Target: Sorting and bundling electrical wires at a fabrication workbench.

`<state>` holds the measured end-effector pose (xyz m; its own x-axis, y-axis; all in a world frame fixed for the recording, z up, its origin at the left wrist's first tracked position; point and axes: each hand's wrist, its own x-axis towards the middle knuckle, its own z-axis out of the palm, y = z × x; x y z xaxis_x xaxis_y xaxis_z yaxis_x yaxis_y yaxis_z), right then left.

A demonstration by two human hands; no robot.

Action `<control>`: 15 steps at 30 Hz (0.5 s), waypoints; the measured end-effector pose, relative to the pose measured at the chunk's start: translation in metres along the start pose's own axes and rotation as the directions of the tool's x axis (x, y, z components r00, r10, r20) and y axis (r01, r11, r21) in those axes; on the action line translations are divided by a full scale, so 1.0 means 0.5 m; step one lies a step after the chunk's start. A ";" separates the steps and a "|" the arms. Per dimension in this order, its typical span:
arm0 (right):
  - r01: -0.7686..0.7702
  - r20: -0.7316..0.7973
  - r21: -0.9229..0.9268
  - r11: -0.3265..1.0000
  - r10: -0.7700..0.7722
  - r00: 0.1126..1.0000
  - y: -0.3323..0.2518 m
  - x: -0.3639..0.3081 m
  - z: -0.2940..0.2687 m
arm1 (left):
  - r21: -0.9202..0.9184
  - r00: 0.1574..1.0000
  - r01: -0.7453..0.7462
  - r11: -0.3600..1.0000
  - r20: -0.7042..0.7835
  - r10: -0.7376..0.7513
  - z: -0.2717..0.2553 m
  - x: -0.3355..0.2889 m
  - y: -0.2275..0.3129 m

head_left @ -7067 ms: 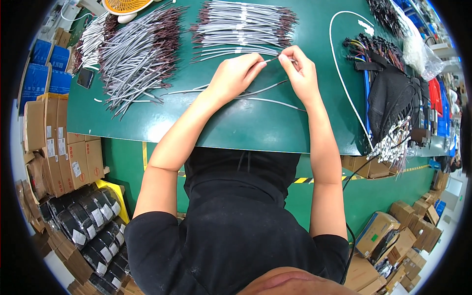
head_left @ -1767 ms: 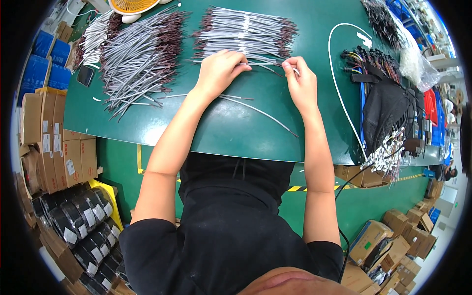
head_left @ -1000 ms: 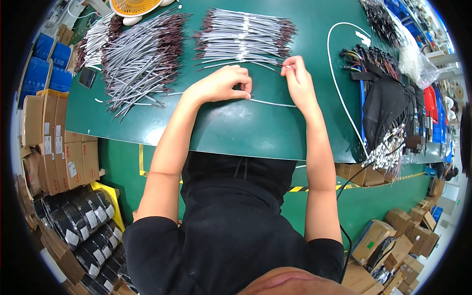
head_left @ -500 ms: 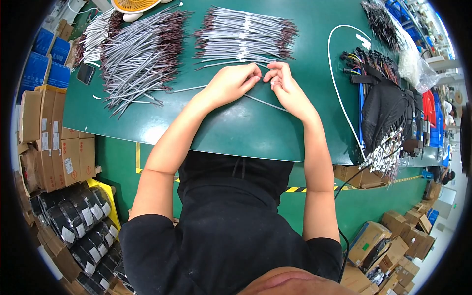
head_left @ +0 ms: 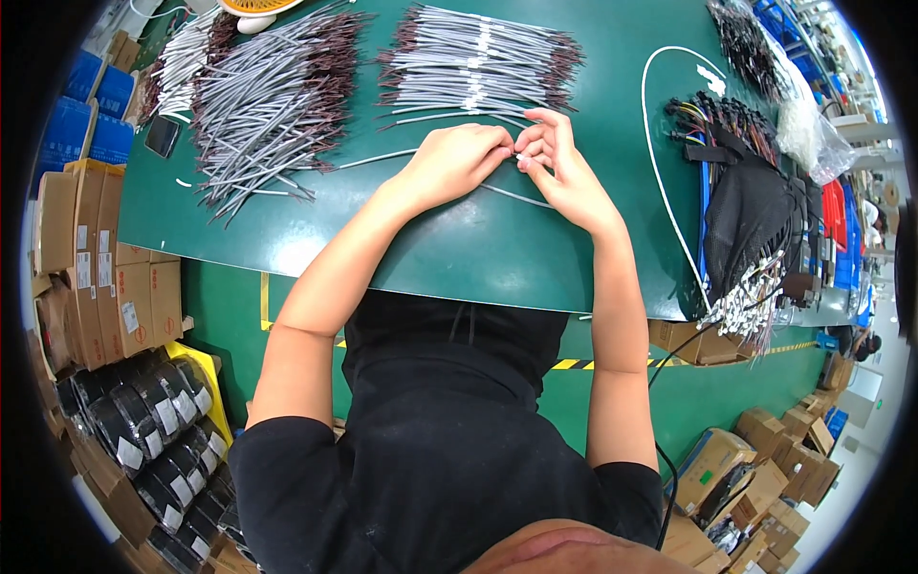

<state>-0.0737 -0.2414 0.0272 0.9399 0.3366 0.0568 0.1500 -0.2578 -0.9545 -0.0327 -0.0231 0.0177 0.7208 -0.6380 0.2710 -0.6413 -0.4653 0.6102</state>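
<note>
My left hand is closed in a pinch above the green table, its fingertips meeting those of my right hand; what it grips is hidden. Between thumb and finger, my right hand pinches a small white piece. One length of thin grey cable runs in under my left hand from the left. Another stretch of grey cable shows below the fingers and passes toward my right hand. Just beyond lies a neat row of grey cables with dark brown ends and white bits along their middle.
A loose heap of grey cables lies left, beside white cables and a phone. An orange basket stands at the far edge. On the right are a white cord, a black mesh bag and wire bundles.
My hands have come together; the fingertips now meet. A small white piece shows at my right fingertips. The grey cable by my left wrist sits slightly higher and more bent.
</note>
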 end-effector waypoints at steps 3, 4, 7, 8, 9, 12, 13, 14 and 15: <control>0.001 0.003 -0.009 1.000 -0.001 1.000 -0.001 -0.001 0.002 | -0.014 1.000 0.001 1.000 0.022 -0.001 -0.004 -0.001 0.000; 0.001 0.004 -0.009 1.000 -0.001 1.000 0.000 -0.001 0.002 | -0.023 0.999 0.007 1.000 0.032 -0.006 -0.004 -0.002 0.000; 0.023 0.024 -0.025 0.999 -0.023 0.999 0.001 -0.001 0.002 | -0.035 0.999 -0.007 0.999 0.032 0.008 -0.002 -0.001 -0.003; 0.032 0.021 -0.023 0.999 -0.032 0.999 0.002 -0.001 0.002 | -0.035 0.999 -0.007 0.999 0.033 0.008 -0.002 -0.002 -0.004; 0.042 0.018 -0.023 0.999 -0.042 0.999 0.001 -0.001 0.001 | -0.042 0.999 0.008 0.999 0.044 -0.006 -0.002 -0.002 -0.004; 0.051 0.019 -0.012 0.999 -0.051 0.999 -0.005 -0.001 0.002 | -0.053 0.998 0.019 0.998 0.054 -0.016 -0.001 -0.004 -0.007; 0.051 0.020 -0.012 0.999 -0.051 0.998 -0.005 -0.002 0.001 | -0.057 0.999 0.015 0.998 0.053 -0.012 -0.001 -0.005 -0.008; 0.065 0.022 -0.014 0.998 -0.065 0.998 -0.004 -0.003 -0.001 | -0.057 0.999 0.016 0.998 0.053 -0.013 -0.002 -0.003 -0.007; 0.079 0.022 -0.017 0.997 -0.079 0.997 -0.003 -0.004 -0.002 | -0.092 0.996 0.054 0.994 0.071 -0.048 -0.005 0.001 -0.006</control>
<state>-0.0753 -0.2424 0.0287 0.9181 0.3761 0.1251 0.2290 -0.2457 -0.9419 -0.0296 -0.0206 0.0178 0.7300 -0.6572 0.1876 -0.5741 -0.4408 0.6900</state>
